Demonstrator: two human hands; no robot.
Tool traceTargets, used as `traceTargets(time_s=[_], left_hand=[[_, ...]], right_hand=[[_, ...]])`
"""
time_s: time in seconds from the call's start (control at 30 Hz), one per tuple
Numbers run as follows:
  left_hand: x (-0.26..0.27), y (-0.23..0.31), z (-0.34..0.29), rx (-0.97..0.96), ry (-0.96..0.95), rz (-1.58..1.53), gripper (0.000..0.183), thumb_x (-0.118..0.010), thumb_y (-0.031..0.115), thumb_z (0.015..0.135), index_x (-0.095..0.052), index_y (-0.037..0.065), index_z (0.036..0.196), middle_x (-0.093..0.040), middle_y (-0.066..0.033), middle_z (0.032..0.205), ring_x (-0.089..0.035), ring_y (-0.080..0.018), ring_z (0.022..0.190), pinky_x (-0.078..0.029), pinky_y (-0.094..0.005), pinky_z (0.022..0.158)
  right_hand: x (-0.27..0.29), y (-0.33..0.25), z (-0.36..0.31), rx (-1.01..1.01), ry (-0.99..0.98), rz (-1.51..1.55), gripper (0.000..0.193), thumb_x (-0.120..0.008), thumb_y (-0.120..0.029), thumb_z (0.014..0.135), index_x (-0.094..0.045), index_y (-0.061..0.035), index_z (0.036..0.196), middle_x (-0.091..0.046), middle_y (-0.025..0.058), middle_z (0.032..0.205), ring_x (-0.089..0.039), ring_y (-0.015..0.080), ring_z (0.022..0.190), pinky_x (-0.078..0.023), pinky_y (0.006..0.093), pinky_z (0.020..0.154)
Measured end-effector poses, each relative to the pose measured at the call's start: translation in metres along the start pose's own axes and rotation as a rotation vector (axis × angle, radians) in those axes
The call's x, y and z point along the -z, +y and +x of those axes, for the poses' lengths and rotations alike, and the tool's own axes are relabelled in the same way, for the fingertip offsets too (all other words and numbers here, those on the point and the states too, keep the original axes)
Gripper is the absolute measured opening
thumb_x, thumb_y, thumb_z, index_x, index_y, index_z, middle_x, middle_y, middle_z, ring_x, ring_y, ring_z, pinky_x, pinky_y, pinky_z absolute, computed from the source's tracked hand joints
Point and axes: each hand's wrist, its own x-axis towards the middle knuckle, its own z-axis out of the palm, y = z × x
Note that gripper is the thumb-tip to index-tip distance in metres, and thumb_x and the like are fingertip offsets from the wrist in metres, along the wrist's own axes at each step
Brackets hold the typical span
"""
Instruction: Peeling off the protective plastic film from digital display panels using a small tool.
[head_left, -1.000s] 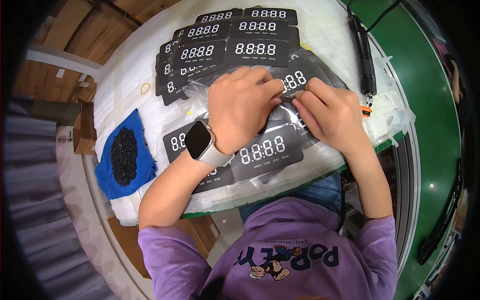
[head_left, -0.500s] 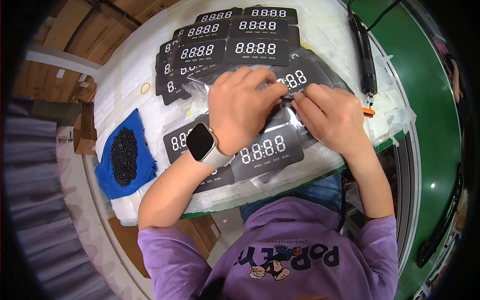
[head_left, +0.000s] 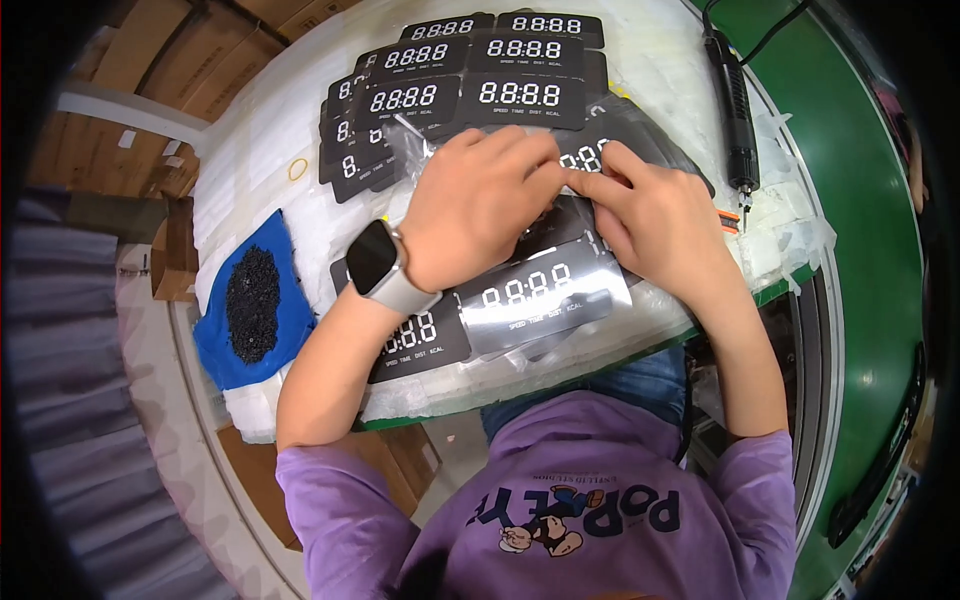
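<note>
So, loads of dark display panels (head_left: 520, 95) here, all printed with big white segment-style digits and a row of tiny captions below. More lettering on a purple shirt (head_left: 610, 460), upside down from this angle, plus a cartoon figure. Faint marks on the cardboard boxes (head_left: 190, 60) at upper left, too small to make out.

Got one dark panel (head_left: 552, 228) right under the hands, toward the front of the table, partly blocked from view. Left hand (head_left: 485, 205) over it with curled fingers held close together, right hand (head_left: 660, 220) just beside with index finger reaching to the left fingertips. Can't tell about anything clamped in there. Smartwatch (head_left: 373, 252) on the left wrist, hiding part of another panel.

Off to the left, a creased blue cloth (head_left: 215, 340) under a grainy heap of black bits (head_left: 253, 305), and a thin yellow ring (head_left: 298, 169) on the wrinkly white table cover (head_left: 265, 125). To the right, a slim black power driver (head_left: 738, 130) near an orange piece (head_left: 730, 220). Crinkled clear film (head_left: 410, 145) by the left hand, bright glare on the glossy, round-cornered front panel (head_left: 545, 290)
</note>
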Motion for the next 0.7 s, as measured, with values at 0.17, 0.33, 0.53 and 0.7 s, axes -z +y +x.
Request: traceTargets(time_s=[0.17,0.33,0.53,0.7], left_hand=[[0.064,-0.01,-0.007,0.053,-0.447,-0.185,0.01,-0.067,0.009,0.086,-0.059,0.006,0.089,-0.058,-0.0096,0.074,-0.061,-0.033,0.074,-0.047,-0.0441,0.064],[0.153,-0.039,-0.033,0.364,-0.595,-0.53,0.017,-0.065,-0.005,0.08,-0.06,0.001,0.095,-0.062,-0.0131,0.079,-0.063,-0.0268,0.074,-0.05,-0.036,0.07],[0.192,-0.048,-0.061,0.708,-0.101,0.202,0.012,-0.06,-0.003,0.083,-0.061,0.003,0.093,-0.052,-0.0082,0.069,-0.051,-0.015,0.064,-0.042,-0.0288,0.062],[0.153,-0.014,-0.02,0.594,0.32,-0.171,0.025,-0.071,0.02,0.095,-0.059,0.0,0.085,-0.048,0.0028,0.071,-0.043,-0.0056,0.069,-0.034,-0.0239,0.062]], right_hand=[[-0.003,0.004,0.0,0.008,0.004,-0.019,0.031,-0.074,-0.014,0.082,-0.078,-0.0157,0.113,-0.062,0.0052,0.096,-0.067,0.0279,0.066,-0.054,0.041,0.059],[-0.005,0.01,-0.003,0.078,0.027,-0.066,0.033,-0.076,-0.016,0.082,-0.077,-0.0177,0.115,-0.062,0.0042,0.098,-0.068,0.0252,0.068,-0.054,0.0395,0.058],[-0.001,0.012,0.002,0.096,0.001,-0.068,0.034,-0.072,-0.013,0.083,-0.076,-0.0181,0.116,-0.062,0.004,0.099,-0.068,0.0257,0.071,-0.054,0.0403,0.063],[0.005,0.016,-0.006,-0.018,0.115,0.02,0.024,-0.069,-0.013,0.088,-0.075,-0.0146,0.112,-0.063,0.0062,0.093,-0.067,0.0289,0.074,-0.053,0.0415,0.065]])
